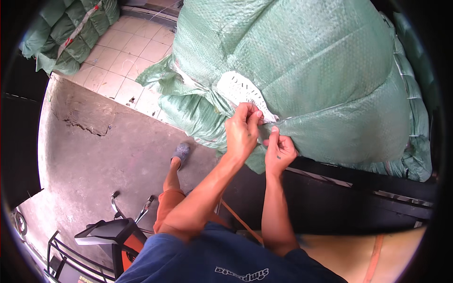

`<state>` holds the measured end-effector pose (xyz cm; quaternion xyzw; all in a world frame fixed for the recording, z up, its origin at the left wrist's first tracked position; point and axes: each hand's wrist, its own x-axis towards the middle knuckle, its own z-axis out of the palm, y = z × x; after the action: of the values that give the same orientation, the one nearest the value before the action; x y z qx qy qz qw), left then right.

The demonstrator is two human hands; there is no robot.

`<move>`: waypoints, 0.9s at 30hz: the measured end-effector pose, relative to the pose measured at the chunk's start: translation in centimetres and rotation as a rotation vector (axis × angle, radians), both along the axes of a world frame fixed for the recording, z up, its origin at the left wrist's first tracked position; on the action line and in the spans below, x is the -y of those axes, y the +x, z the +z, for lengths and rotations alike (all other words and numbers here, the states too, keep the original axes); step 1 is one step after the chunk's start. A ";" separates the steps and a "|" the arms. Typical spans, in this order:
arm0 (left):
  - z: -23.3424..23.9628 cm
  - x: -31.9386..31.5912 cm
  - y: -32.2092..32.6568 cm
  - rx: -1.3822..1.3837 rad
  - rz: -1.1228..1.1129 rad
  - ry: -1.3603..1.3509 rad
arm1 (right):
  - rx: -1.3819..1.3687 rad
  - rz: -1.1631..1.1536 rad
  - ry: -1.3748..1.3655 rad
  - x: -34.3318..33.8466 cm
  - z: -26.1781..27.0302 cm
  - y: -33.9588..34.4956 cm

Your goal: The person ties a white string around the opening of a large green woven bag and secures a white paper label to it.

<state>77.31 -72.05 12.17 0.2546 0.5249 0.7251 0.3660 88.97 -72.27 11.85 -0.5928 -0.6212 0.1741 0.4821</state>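
Note:
A large bale wrapped in green woven plastic (329, 63) bulges up before me, with a deep crease running across its lower part. A white paper label (235, 85) bearing print lies on it, its lower end tucked near the crease. At that end my left hand (242, 131) pinches with thumb and fingertips at a thin strand of cord (278, 120). Just to its right, my right hand (281, 150) has its thumb and bent fingers closed at the same strand, against the bale. The fingers hide most of the cord between them.
Gathered green wrapping (191, 109) hangs at the bale's left end. Another green bale (76, 35) stands at the upper left on the tiled floor (132, 53). Broken concrete (92, 120) shows lower down. An office chair (116, 233) and a black metal rack (76, 260) are at lower left.

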 end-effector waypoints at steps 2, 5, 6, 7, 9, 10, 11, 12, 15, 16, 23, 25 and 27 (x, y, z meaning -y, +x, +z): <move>-0.8 0.4 -1.3 0.016 -0.134 0.018 | 0.026 0.010 -0.001 -0.1 -0.1 0.6; -0.9 0.9 -1.8 0.008 -0.166 0.034 | 0.006 0.003 -0.014 0.1 -0.1 0.6; -0.8 1.1 -1.6 0.029 -0.156 0.039 | 0.002 0.013 -0.011 0.1 0.1 0.6; -0.6 1.1 -1.4 0.070 -0.144 0.028 | -0.001 0.022 -0.008 0.0 0.2 0.6; -0.3 0.8 -0.9 0.152 -0.120 0.006 | -0.021 0.042 -0.035 -0.3 0.7 0.2; -0.3 0.8 -1.0 0.145 -0.122 0.000 | -0.032 0.053 -0.048 -0.3 1.1 0.0; -0.4 0.7 -1.1 0.137 -0.124 -0.005 | -0.008 0.030 -0.062 -0.1 1.6 -0.2; -0.3 0.7 -1.1 0.133 -0.121 -0.011 | 0.019 0.011 -0.076 0.0 2.2 -0.3; -0.2 0.7 -1.1 0.121 -0.098 0.027 | 0.134 0.002 -0.057 0.1 3.8 -0.2; -0.3 0.6 -1.0 0.112 -0.096 0.031 | 0.175 0.005 -0.041 0.0 4.0 0.0; -0.5 -0.2 0.9 0.149 -0.029 0.011 | 0.164 0.075 -0.012 -0.3 3.6 1.1; -0.5 -0.3 1.9 0.043 0.052 0.023 | 0.163 0.101 0.006 -0.6 3.3 1.4; -0.9 -0.1 2.6 -0.151 0.131 0.043 | 0.192 0.135 0.009 -0.6 3.6 1.7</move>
<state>79.87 -71.91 11.31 0.2814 0.5508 0.7373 0.2717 90.71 -71.70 15.44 -0.5613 -0.7039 0.1457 0.4103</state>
